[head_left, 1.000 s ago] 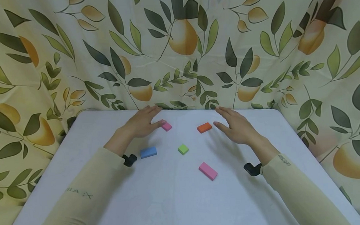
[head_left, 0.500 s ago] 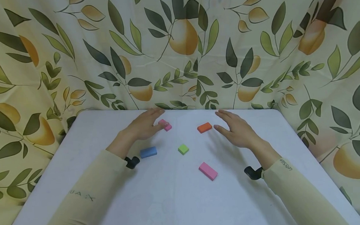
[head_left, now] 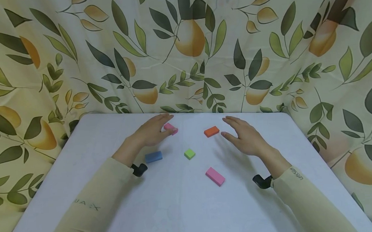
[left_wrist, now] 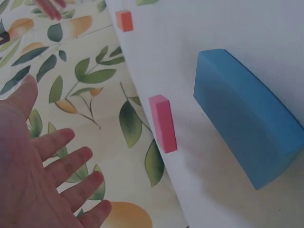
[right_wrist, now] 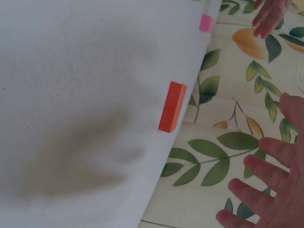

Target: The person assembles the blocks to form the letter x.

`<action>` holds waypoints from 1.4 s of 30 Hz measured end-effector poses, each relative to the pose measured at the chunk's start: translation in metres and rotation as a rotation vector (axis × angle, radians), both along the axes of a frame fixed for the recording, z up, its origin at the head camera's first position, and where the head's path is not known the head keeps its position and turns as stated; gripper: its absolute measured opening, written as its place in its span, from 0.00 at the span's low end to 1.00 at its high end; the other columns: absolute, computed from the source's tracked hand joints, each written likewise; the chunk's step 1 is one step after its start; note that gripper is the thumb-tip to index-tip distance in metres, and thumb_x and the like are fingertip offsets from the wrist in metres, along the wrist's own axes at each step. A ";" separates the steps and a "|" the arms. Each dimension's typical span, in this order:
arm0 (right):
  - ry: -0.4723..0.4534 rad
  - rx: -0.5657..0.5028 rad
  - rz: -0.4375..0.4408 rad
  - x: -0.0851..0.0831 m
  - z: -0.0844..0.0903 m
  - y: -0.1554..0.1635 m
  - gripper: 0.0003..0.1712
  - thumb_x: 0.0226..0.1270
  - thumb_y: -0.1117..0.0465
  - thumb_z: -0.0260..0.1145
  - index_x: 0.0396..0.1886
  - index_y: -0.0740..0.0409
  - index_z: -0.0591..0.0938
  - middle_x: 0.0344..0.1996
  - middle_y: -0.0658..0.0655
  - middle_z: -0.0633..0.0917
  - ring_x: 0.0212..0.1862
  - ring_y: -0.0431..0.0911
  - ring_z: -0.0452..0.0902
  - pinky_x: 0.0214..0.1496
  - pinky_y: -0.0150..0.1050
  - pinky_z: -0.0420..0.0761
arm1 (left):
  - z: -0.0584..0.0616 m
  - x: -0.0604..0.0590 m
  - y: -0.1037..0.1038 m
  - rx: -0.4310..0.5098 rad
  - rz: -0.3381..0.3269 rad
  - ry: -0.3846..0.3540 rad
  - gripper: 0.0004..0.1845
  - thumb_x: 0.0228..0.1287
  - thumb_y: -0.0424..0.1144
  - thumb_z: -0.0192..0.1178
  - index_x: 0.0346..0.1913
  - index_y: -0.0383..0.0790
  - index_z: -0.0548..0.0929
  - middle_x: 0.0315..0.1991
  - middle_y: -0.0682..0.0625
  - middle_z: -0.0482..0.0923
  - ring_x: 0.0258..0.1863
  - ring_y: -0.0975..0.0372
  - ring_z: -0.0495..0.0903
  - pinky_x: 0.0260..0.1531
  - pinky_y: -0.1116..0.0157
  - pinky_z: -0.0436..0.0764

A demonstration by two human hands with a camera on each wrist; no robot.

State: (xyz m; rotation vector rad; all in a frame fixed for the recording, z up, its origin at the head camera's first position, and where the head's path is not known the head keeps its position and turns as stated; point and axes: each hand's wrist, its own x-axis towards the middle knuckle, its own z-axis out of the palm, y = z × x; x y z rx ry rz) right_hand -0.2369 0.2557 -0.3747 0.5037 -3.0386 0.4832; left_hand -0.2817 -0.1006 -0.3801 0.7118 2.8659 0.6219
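While both my hands hover over the far half of the table (head_left: 179, 208), nothing is lifted yet, as far as I can judge. My left hand (head_left: 151, 131) sits left of centre in the head view, fingers stretched toward the small pink block (head_left: 170, 128). In that view my fingertips seem to reach it, but the left wrist view shows the same block (left_wrist: 163, 123) lying apart from my spread fingers (left_wrist: 71, 164), so I would not call it a grip. My right hand (head_left: 244, 135) is right of centre, loose and holding nothing, with the orange block (head_left: 211, 131) just beside my fingertips but not touching. My hands are well apart, with the blocks between them.

What is left, I think, is nearly everything: all five blocks lie singly on the cloth. The blue block (head_left: 153, 156) is below my left hand near the wrist, the green block (head_left: 189, 153) is at mid-frame, and the long pink block (head_left: 215, 176) is lower, toward me.

The small pink block lies flat near the table's far edge. Its long axis runs from upper left to lower right in the head view, slanting toward the green block. The orange block also lies flat, its long axis nearly left to right with the right end tipped slightly up the frame, toward my right hand. In the right wrist view the orange block (right_wrist: 172, 107) shows as a narrow strip at the table's edge line.
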 end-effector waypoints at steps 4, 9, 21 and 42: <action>-0.012 -0.001 0.003 0.002 0.000 0.001 0.41 0.68 0.32 0.51 0.75 0.42 0.59 0.75 0.54 0.59 0.75 0.57 0.52 0.70 0.65 0.56 | -0.002 0.000 0.001 0.019 -0.009 -0.004 0.42 0.64 0.73 0.41 0.76 0.57 0.54 0.77 0.54 0.50 0.77 0.55 0.49 0.72 0.49 0.55; -0.018 -0.008 0.004 0.004 -0.003 0.001 0.41 0.67 0.30 0.50 0.75 0.41 0.59 0.75 0.52 0.58 0.76 0.56 0.51 0.70 0.64 0.58 | -0.006 0.001 0.002 0.034 -0.017 -0.012 0.39 0.67 0.69 0.44 0.76 0.57 0.54 0.77 0.54 0.49 0.77 0.56 0.48 0.72 0.49 0.54; -0.022 -0.026 -0.002 0.010 -0.007 -0.003 0.42 0.64 0.27 0.49 0.74 0.39 0.61 0.74 0.51 0.60 0.75 0.55 0.54 0.67 0.64 0.63 | -0.011 0.004 0.004 0.046 -0.002 -0.040 0.43 0.60 0.76 0.39 0.75 0.61 0.55 0.77 0.56 0.49 0.77 0.57 0.47 0.72 0.48 0.55; -0.041 -0.064 0.023 0.027 -0.011 -0.008 0.39 0.67 0.33 0.55 0.72 0.45 0.64 0.71 0.53 0.65 0.72 0.55 0.60 0.67 0.61 0.65 | -0.023 0.008 0.014 0.110 -0.015 -0.089 0.40 0.60 0.73 0.48 0.73 0.61 0.61 0.70 0.55 0.63 0.72 0.56 0.58 0.68 0.47 0.62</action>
